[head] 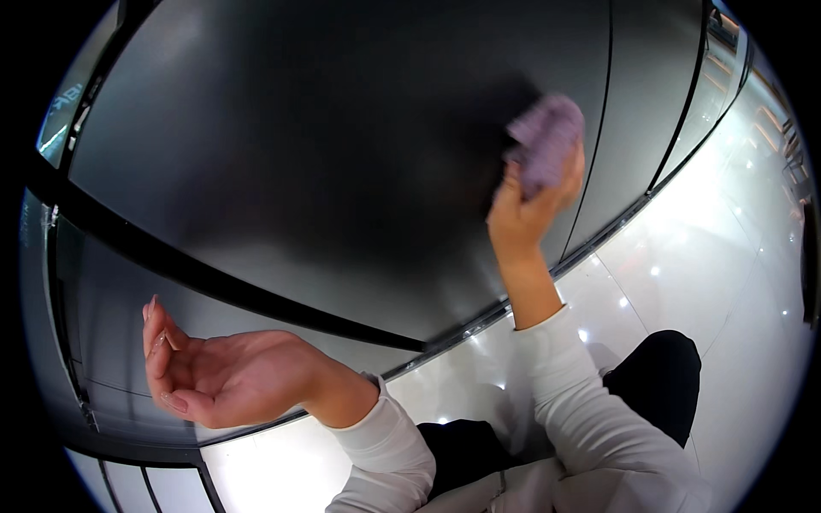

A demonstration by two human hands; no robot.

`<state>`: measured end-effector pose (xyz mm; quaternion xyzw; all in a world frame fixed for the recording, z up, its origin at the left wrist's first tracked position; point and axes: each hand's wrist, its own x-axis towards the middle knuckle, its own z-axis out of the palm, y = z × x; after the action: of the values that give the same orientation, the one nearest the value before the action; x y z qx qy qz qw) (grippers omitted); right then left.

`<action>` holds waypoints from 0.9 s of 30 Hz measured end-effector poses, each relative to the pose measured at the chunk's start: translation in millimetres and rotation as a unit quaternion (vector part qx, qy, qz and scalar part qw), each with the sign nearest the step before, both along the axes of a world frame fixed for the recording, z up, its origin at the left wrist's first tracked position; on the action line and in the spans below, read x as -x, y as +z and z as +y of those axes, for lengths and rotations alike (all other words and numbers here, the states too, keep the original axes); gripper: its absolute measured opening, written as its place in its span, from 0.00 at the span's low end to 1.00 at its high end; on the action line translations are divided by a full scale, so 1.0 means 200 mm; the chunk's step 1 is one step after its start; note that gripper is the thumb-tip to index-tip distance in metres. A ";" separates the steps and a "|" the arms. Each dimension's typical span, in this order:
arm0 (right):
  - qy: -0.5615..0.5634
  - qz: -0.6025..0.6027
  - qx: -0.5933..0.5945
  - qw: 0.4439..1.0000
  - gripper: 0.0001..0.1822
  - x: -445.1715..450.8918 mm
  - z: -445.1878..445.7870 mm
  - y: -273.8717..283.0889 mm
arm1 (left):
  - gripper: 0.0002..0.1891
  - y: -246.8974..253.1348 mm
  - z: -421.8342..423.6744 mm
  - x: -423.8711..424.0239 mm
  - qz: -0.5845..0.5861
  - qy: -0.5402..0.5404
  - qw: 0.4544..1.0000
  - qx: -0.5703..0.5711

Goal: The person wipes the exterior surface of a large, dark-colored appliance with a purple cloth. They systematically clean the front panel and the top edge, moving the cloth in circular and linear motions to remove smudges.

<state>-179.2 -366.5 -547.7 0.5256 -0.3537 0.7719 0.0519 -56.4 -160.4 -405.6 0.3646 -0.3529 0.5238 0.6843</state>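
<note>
My right hand (529, 208) grips a folded purple cloth (550, 138), slightly blurred. It is held up against or just in front of a large dark glossy panel (359, 160); I cannot tell whether the two touch. A dark reflection shows beside the cloth. Lower down on the left, my left hand (237, 375) is raised with its palm upward and fingers loosely curled, holding nothing. Behind it runs a thick black frame bar (244, 282), with apparent space between the hand and the bar.
A thin vertical seam (601, 122) divides the panel on the right. Along the panel's foot runs a narrow dark base strip (474, 328). The glossy light tiled floor (667, 269) reflects several lights. My bent knee (660, 378) is in dark trousers. Glass with lettering (61, 109) stands far left.
</note>
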 end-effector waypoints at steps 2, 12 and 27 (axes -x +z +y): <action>0.016 -0.101 -0.089 0.991 0.31 0.05 -0.09 -0.32 | 0.21 -0.01 -0.03 0.01 -0.008 -0.028 1.000 -0.010; 0.030 -0.183 -0.303 0.935 0.34 0.02 -0.03 -0.43 | 0.22 0.03 -0.03 0.06 0.033 -0.030 0.999 -0.015; 0.070 0.005 -0.078 0.994 0.34 0.07 -0.05 -0.19 | 0.19 -0.09 -0.22 -0.04 -0.067 0.097 0.987 0.110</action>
<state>-193.2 -375.8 -585.6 0.5558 -0.3745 0.7411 -0.0417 -48.0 -205.0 -424.6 0.2834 -0.3012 0.6465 0.6411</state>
